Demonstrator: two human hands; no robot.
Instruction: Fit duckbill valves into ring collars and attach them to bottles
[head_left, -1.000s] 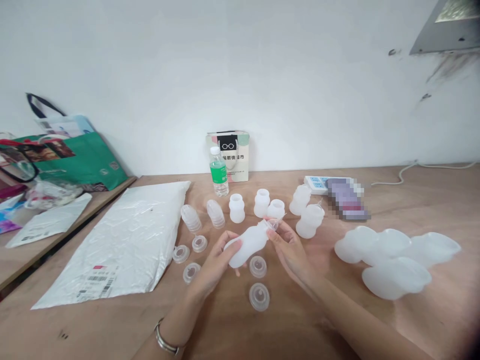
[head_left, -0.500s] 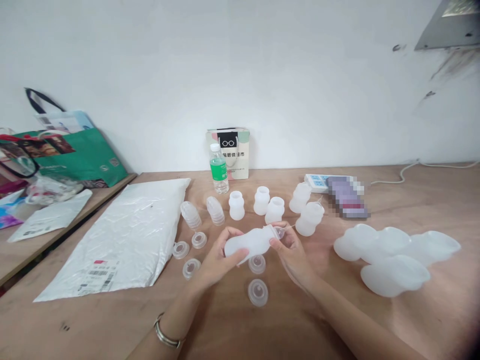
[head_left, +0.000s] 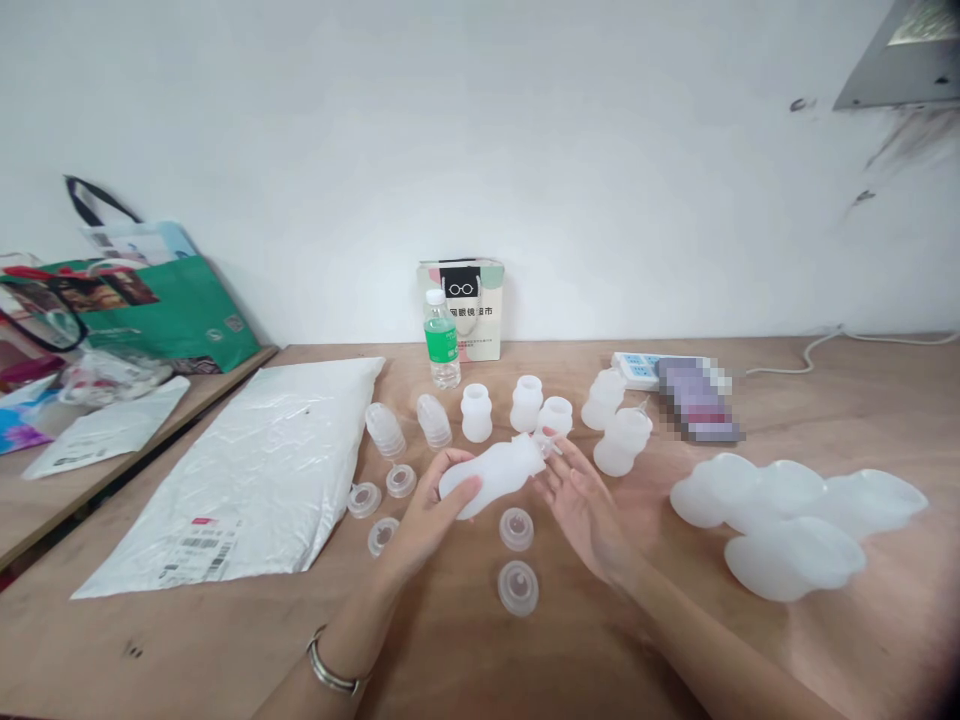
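My left hand is wrapped round the body of a frosted white squeeze bottle, which lies tilted with its neck up to the right. A clear pointed tip shows at the neck. My right hand is at this tip, its fingers apart and stretched out; whether they touch it I cannot tell. Below the bottle lie two clear round lids. Behind it stand white open-necked bottles, and to their right is a similar bottle with a thin tip.
Several bottle bodies lie at the right. Clear ribbed caps and more lids are left of centre, beside a white mailing bag. Behind stand a water bottle, a paper bag and a power strip.
The fingers of my right hand have loosened from the bottle's neck and spread apart. My left hand keeps its hold, and the bottle has shifted slightly left.
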